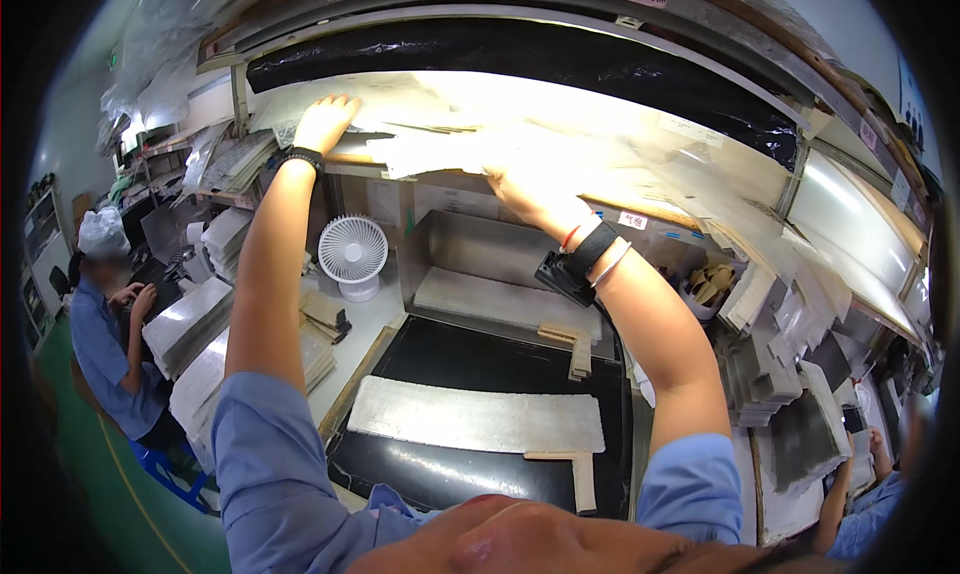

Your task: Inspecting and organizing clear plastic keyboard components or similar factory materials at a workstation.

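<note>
Both my arms reach up to a brightly lit shelf with thin pale sheets (640, 164) spread over it. My left hand (325, 126) rests among the sheets at the shelf's left part, its fingers curled; what lies under them is hidden. At the shelf's front edge, my right hand (518, 192) is closed on the end of a white sheet (425, 156), though glare washes out its fingertips. Below, a long silvery-white slab (475, 414) lies on a black work surface (440, 474). An L-shaped tan piece (582, 479) touches the slab's lower right.
Behind the black surface stands an open metal box (455, 239) with another L-shaped piece (575, 342) at its front. A white fan (352, 254) is left of it. Stacked slabs (195, 319) line the left side. Co-workers sit at left (120, 334) and right (870, 504).
</note>
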A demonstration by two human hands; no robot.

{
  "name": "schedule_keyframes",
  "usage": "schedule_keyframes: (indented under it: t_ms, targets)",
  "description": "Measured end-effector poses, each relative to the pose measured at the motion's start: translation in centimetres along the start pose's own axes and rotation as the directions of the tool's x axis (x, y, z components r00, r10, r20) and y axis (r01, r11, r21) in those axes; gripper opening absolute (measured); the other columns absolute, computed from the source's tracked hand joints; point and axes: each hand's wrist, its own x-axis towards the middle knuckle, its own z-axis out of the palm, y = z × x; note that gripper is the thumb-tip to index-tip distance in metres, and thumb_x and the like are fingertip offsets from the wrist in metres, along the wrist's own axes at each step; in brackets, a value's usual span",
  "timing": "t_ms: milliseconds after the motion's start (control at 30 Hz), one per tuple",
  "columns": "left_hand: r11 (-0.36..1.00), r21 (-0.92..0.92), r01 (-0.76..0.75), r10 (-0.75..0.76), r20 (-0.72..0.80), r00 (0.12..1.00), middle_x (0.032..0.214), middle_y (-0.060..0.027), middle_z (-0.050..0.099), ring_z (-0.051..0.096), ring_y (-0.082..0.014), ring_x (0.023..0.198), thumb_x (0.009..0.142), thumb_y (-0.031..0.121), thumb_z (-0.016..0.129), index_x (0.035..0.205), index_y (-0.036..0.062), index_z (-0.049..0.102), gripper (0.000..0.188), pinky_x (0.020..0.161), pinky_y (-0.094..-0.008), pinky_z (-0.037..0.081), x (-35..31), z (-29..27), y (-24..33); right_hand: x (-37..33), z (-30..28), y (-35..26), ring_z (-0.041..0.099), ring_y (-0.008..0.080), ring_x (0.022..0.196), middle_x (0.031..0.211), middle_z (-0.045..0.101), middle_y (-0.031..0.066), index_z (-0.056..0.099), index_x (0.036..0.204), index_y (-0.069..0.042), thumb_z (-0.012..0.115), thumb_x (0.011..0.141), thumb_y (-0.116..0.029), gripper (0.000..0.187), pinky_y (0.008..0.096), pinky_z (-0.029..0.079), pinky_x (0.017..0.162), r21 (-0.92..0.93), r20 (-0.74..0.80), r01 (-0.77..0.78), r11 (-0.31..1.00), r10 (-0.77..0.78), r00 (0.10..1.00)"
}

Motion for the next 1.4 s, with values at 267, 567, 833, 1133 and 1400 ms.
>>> schedule_keyframes:
  t_ms: [267, 567, 833, 1133, 1400]
  targets:
    - [0.974, -0.166, 0.152, -0.046, 0.516, 0.855, 0.098, -0.0135, 0.065, 0.062, -0.0272, 0.095, 0.084, 0.015, 0.049, 0.105, 0.0112, 0.062, 0.025, 0.082, -0.0368, 0.049, 1.6, -3.4, 0.5, -0.8, -0.9, 0.6, 0.06, 0.0325, 0.075, 0.079, 0.062, 0.016, 0.065, 0.083, -0.006, 0.061, 0.074, -0.009, 0.01, 0.0391, 0.047, 0.07, 0.046, -0.004, 0.132, 0.99, -0.132, 0.991]
    - [0.952, -0.279, 0.124, -0.022, 0.343, 0.939, 0.093, -0.0159, 0.065, 0.062, -0.031, 0.091, 0.084, 0.012, 0.05, 0.112, 0.0123, 0.058, 0.029, 0.081, -0.0403, 0.048, -1.6, -2.3, -0.7, -0.2, -2.4, 0.1, 0.059, 0.0334, 0.083, 0.092, 0.064, 0.0173, 0.064, 0.091, -0.002, 0.055, 0.08, -0.009, 0.016, 0.0397, 0.047, 0.077, -0.065, 0.175, -0.146, 0.987, 0.155, 0.972]
    - [0.907, -0.348, 0.236, -0.102, 0.361, 0.927, 0.1, -0.0158, 0.065, 0.062, -0.0304, 0.093, 0.086, 0.017, 0.047, 0.109, 0.0134, 0.063, 0.028, 0.083, -0.0387, 0.048, -0.9, -2.2, -0.8, 1.4, -3.0, 5.0, 0.059, 0.0325, 0.092, 0.097, 0.064, 0.0172, 0.064, 0.1, -0.003, 0.047, 0.09, -0.022, 0.027, 0.0387, 0.045, 0.082, 0.03, 0.207, -0.149, 0.988, 0.14, 0.968]
    - [0.886, -0.369, 0.279, -0.146, 0.349, 0.925, 0.1, -0.0164, 0.065, 0.062, -0.0308, 0.093, 0.088, 0.018, 0.046, 0.109, 0.0138, 0.062, 0.027, 0.083, -0.0395, 0.048, -0.5, -1.9, -0.3, -0.9, -0.8, 10.3, 0.058, 0.0199, 0.076, 0.09, 0.065, 0.0121, 0.063, 0.095, 0.003, 0.055, 0.086, -0.008, 0.016, 0.0288, 0.047, 0.071, 0.576, 0.203, -0.506, 0.642, 0.487, 0.85]
    - [0.914, -0.367, 0.172, -0.08, 0.252, 0.964, 0.1, -0.0158, 0.065, 0.062, -0.0302, 0.093, 0.088, 0.017, 0.046, 0.11, 0.0134, 0.061, 0.027, 0.083, -0.0395, 0.048, -1.4, -1.4, -0.5, -1.2, -0.6, 11.2, 0.056, 0.0125, 0.076, 0.087, 0.063, 0.0071, 0.062, 0.094, 0.004, 0.055, 0.086, -0.005, 0.014, 0.0262, 0.048, 0.068, 0.781, 0.274, -0.54, 0.315, 0.604, 0.748]
